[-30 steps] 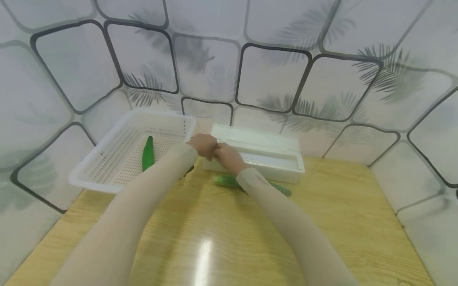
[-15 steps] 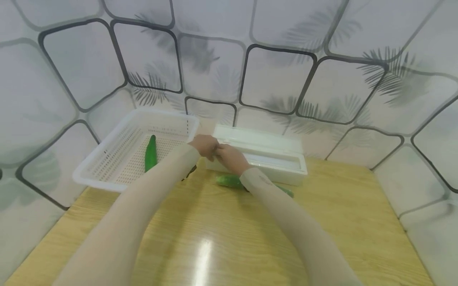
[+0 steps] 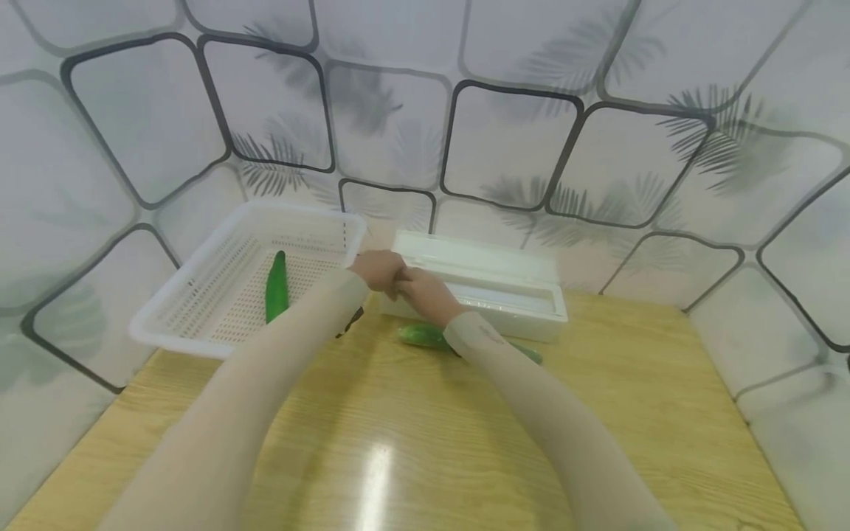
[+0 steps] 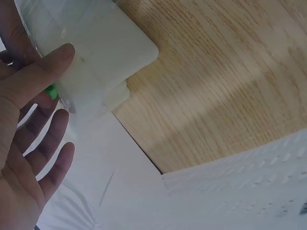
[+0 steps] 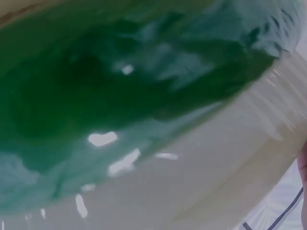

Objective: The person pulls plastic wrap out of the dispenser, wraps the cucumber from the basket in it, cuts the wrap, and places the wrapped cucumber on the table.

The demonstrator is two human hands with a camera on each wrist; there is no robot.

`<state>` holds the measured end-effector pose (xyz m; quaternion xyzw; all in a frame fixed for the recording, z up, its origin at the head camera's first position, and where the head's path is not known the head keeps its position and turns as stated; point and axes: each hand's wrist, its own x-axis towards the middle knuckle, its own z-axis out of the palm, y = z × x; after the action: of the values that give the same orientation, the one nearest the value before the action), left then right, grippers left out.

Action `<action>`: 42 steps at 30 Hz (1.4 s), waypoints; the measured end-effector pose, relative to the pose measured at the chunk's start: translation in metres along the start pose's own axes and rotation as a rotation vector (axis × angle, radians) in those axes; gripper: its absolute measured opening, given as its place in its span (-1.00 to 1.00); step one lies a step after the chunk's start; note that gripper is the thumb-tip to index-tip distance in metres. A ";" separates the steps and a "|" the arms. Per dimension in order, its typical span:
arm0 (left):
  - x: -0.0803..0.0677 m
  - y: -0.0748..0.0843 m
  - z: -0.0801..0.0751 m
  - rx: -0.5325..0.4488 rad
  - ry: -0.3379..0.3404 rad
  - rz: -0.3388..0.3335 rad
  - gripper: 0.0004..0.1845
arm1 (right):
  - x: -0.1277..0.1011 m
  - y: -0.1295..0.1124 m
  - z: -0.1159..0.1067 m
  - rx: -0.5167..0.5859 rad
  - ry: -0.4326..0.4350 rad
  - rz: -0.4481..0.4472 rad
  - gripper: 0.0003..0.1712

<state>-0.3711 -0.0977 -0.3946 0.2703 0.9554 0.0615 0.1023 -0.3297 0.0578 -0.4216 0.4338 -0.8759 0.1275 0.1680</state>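
Note:
A white cling film box (image 3: 511,317) stands by the wall with its lid (image 3: 478,254) raised. My left hand (image 3: 378,271) and right hand (image 3: 428,295) meet at its left end. In the left wrist view, the thumb and forefinger pinch a small bright green piece (image 4: 52,91) at the clear film's edge, while the other fingers curl loosely. Fingers of the right hand (image 4: 18,36) reach in beside that thumb; I cannot tell what they grip. Under the right forearm lies a cucumber (image 3: 421,335), partly hidden; close up, the cucumber (image 5: 105,91) shows shiny film over it.
A white perforated basket (image 3: 186,343) stands at the left with another cucumber (image 3: 276,284) inside, partly behind the left sleeve. A small dark object (image 3: 350,323) shows beside the left wrist. Patterned walls (image 3: 511,147) enclose the wooden table (image 3: 438,450).
The view shifts slightly with the head. Both hands stay together at the left end of the box, almost still; the basket and cucumbers stay where they were.

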 end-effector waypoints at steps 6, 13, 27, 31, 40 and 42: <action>-0.005 0.003 -0.004 -0.057 -0.013 -0.020 -0.76 | -0.005 0.006 0.004 0.171 -0.052 0.148 -0.73; -0.015 0.010 -0.010 -0.008 -0.007 -0.032 -0.67 | -0.015 0.016 -0.003 0.002 0.035 0.067 -0.83; -0.017 0.022 -0.013 0.117 0.097 0.096 -0.55 | -0.019 0.015 -0.014 0.076 0.017 0.118 -0.86; -0.013 0.020 -0.004 0.151 0.136 0.122 -0.63 | -0.018 0.014 -0.013 0.070 0.046 0.083 -0.87; -0.016 0.028 0.000 0.221 0.190 0.123 -0.79 | -0.023 0.023 -0.014 -0.055 -0.006 0.019 -0.83; -0.016 0.028 0.001 0.252 0.197 0.126 -0.83 | -0.026 0.025 -0.017 -0.088 -0.024 -0.005 -0.86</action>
<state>-0.3435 -0.0822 -0.3883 0.3331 0.9420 -0.0261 -0.0306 -0.3321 0.0980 -0.4184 0.4299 -0.8815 0.0831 0.1767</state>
